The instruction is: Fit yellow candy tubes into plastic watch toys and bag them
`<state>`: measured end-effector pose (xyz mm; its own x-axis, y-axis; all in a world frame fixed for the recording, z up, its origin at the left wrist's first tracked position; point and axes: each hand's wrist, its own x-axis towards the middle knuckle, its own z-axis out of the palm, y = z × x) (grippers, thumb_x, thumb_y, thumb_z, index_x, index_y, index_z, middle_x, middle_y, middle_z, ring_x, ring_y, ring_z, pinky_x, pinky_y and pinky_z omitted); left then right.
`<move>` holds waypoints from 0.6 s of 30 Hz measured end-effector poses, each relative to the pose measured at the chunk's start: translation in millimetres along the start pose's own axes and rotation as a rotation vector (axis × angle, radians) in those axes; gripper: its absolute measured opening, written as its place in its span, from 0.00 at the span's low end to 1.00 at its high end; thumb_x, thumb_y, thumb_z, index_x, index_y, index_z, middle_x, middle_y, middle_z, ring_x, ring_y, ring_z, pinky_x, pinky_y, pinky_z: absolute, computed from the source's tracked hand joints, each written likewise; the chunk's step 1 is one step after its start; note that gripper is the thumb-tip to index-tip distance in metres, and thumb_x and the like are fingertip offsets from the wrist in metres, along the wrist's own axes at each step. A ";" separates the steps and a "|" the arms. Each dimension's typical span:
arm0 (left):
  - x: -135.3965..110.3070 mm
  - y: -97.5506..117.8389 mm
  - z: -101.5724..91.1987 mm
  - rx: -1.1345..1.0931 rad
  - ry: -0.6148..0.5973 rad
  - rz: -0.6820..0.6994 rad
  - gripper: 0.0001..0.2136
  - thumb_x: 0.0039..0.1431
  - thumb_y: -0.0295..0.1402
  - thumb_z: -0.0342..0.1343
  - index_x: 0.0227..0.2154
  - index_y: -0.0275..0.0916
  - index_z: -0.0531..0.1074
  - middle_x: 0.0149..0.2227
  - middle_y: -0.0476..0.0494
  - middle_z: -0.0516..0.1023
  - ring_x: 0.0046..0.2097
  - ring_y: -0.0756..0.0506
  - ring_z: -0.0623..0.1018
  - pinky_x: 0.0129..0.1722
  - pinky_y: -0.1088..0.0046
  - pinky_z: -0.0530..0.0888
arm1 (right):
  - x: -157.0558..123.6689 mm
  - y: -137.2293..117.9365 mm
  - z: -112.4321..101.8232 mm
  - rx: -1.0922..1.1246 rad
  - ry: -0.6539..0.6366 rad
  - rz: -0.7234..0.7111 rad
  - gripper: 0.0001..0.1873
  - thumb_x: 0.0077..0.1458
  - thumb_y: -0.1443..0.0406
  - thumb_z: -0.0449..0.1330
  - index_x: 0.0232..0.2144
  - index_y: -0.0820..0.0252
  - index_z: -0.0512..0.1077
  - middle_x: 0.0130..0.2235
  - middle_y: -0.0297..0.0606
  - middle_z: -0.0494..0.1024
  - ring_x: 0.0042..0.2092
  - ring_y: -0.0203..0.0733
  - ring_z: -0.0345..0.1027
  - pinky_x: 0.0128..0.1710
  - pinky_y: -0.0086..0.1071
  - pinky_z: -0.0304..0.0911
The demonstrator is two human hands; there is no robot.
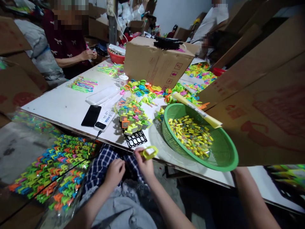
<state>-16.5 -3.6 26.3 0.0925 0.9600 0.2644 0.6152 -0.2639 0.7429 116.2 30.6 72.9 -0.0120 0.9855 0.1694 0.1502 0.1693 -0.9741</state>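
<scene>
My right hand (pixel 145 163) pinches a yellow-green toy watch (pixel 150 153), a looped plastic band, just off the table's front edge. Held low over my lap, my left hand (pixel 116 171) has its fingers curled in; whatever they may hold is hidden. Ahead of both hands, a pile of toy watches (pixel 134 117) in yellow, green, orange and pink rests partly on a black lattice rack (pixel 135 139). Right of the pile stands a green plastic basket (pixel 228 157) with many small yellow pieces (pixel 190 135) in it.
A phone (pixel 91 115) and a white device with a cable (pixel 101 124) lie left. A cardboard box (pixel 152 65) stands behind loose coloured bands (pixel 140 89). Bagged watches (pixel 57 168) lie lower left. Another person's arm (pixel 252 197) reaches under a large carton (pixel 267 111). A co-worker (pixel 69 47) sits opposite.
</scene>
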 end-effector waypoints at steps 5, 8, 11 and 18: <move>57.9 -26.0 -16.9 -0.002 0.237 -0.042 0.11 0.60 0.30 0.46 0.40 0.39 0.73 0.39 0.41 0.76 0.44 0.44 0.74 0.47 0.63 0.70 | 56.2 38.3 -16.5 -0.143 -0.028 -0.042 0.12 0.55 0.59 0.55 0.38 0.61 0.70 0.36 0.43 0.75 0.37 0.43 0.70 0.40 0.36 0.66; 95.2 -32.6 -9.5 -0.030 0.211 -0.042 0.14 0.57 0.27 0.50 0.46 0.39 0.71 0.44 0.40 0.75 0.48 0.43 0.73 0.51 0.63 0.69 | 69.3 48.0 -4.8 -0.218 -0.068 -0.139 0.11 0.55 0.60 0.56 0.36 0.61 0.72 0.38 0.43 0.77 0.41 0.46 0.71 0.45 0.39 0.66; 116.9 -36.4 0.7 -0.064 0.152 -0.049 0.16 0.53 0.25 0.53 0.46 0.39 0.72 0.45 0.40 0.76 0.48 0.43 0.74 0.50 0.63 0.71 | 73.0 53.9 0.3 -0.286 -0.117 -0.165 0.12 0.55 0.60 0.55 0.37 0.61 0.73 0.38 0.44 0.78 0.42 0.47 0.71 0.44 0.40 0.66; 131.6 -39.1 9.4 -0.127 0.079 -0.149 0.13 0.53 0.25 0.53 0.41 0.39 0.76 0.41 0.42 0.79 0.44 0.43 0.77 0.44 0.67 0.73 | 69.1 64.3 4.7 -0.488 -0.112 -0.304 0.14 0.59 0.64 0.51 0.42 0.63 0.73 0.44 0.50 0.75 0.47 0.49 0.68 0.49 0.42 0.64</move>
<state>-21.0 133.9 26.3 -0.0568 0.9803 0.1893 0.5134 -0.1339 0.8476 120.4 109.6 21.3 -0.2263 0.8934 0.3881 0.5612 0.4452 -0.6977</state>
